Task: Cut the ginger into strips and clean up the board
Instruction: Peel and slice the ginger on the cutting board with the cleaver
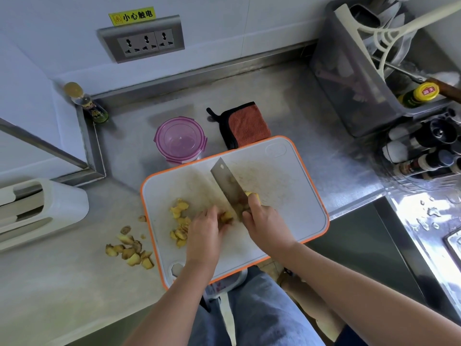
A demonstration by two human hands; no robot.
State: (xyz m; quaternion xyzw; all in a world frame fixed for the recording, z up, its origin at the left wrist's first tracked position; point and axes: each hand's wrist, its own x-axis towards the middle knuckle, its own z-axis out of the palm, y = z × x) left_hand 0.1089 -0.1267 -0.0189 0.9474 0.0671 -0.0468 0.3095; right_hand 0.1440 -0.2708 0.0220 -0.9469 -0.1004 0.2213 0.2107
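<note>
You can read a yellow sticker on the wall just above the socket panel. It carries a warning triangle and the black characters 小心触电. To your right, a dark bottle's yellow cap bears a red label reading 海天. The labels on the small corner bottle and on the spice jars are too blurred for you to read.

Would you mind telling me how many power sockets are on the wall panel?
3 sockets: left, middle, right, side by side in the grey wall panel under the yellow sign. None appear hidden.
</note>
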